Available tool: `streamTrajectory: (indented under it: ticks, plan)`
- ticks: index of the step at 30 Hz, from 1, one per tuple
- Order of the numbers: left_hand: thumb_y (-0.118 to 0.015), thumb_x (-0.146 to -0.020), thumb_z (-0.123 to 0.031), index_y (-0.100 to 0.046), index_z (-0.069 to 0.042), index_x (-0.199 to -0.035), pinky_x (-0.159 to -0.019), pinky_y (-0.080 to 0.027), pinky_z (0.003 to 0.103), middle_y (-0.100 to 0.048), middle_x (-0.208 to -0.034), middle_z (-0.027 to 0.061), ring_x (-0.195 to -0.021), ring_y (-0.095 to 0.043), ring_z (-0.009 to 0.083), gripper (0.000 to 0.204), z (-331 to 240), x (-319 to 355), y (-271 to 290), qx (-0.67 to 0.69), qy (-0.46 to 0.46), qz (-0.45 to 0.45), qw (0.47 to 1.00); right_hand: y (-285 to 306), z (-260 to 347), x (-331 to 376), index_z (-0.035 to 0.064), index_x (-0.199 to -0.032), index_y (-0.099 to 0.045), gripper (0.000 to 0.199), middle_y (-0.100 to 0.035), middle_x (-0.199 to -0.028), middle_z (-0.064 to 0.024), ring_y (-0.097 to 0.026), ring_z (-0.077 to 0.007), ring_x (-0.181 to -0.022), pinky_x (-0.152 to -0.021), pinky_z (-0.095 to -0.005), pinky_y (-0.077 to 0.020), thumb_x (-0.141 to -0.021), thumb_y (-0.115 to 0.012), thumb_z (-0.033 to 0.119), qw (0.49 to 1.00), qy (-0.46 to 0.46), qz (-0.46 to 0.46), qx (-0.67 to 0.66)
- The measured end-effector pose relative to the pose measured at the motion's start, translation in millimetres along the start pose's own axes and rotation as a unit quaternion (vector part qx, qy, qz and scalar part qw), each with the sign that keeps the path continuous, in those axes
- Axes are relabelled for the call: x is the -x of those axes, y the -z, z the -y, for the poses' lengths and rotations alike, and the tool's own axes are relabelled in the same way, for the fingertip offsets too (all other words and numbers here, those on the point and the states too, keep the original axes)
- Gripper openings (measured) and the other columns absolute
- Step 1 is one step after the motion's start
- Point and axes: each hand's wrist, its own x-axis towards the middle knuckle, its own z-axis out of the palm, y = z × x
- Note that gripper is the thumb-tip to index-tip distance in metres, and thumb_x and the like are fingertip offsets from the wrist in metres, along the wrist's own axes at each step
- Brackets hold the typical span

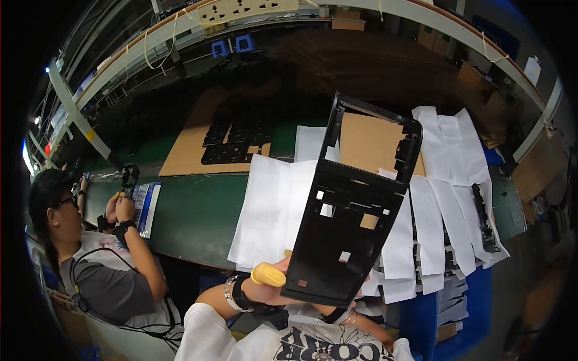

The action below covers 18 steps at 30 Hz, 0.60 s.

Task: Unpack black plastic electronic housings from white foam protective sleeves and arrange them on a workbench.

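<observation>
A long black plastic housing panel [346, 231], with an open frame at its far end and several small cutouts, is held tilted up in front of me. My left hand [265, 287], with yellow finger cots on, grips its lower left edge. Most of my right hand [363, 284] is hidden behind the panel; a little of it shows at the lower right edge, holding on there. White foam sheets [271, 210] lie behind the panel on the green-topped table [198, 207].
Several black parts lie on a cardboard sheet [186, 150] farther back. Foam-wrapped black parts [484, 219] are stacked at right, above a blue bin [421, 325]. A co-worker [114, 277] sits at left, handling a small black part. A shelf beam with a power strip [247, 9] crosses overhead.
</observation>
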Motion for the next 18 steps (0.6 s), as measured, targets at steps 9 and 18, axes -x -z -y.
streamTrajectory:
  ticks: [9, 18]
  plan:
    - [-0.044, -0.086, -0.06, -0.025, -0.002, -0.143, -0.1, -0.037, 0.057, -0.035, -0.137, 0.0297, -0.119, -0.044, 0.0446, 0.083, -0.7, -41.7, -19.7, 0.001, 0.028, 0.077, 0.997, -311.7, 23.2, -0.1, -0.0002, -0.109, -0.062, 0.041, -0.063, -0.11, -0.0157, -0.057, -0.0321, -0.106, -0.1, -0.0425, -0.0369, -0.07, -0.072, 0.007, 0.995, -0.058, -0.008, -0.082]
    - [-0.039, -0.088, -0.065, -0.02, -0.006, -0.145, -0.111, -0.027, 0.049, -0.02, -0.146, 0.027, -0.136, -0.022, 0.042, 0.085, -29.3, -20.8, 4.2, 0.107, -0.196, -0.016, 0.975, 178.4, -132.5, -45.6, 0.0055, -0.098, -0.065, 0.033, -0.059, -0.109, -0.0131, -0.046, -0.0289, -0.117, -0.103, -0.0498, -0.0273, -0.081, -0.06, 0.033, 0.905, 0.006, -0.059, -0.421]
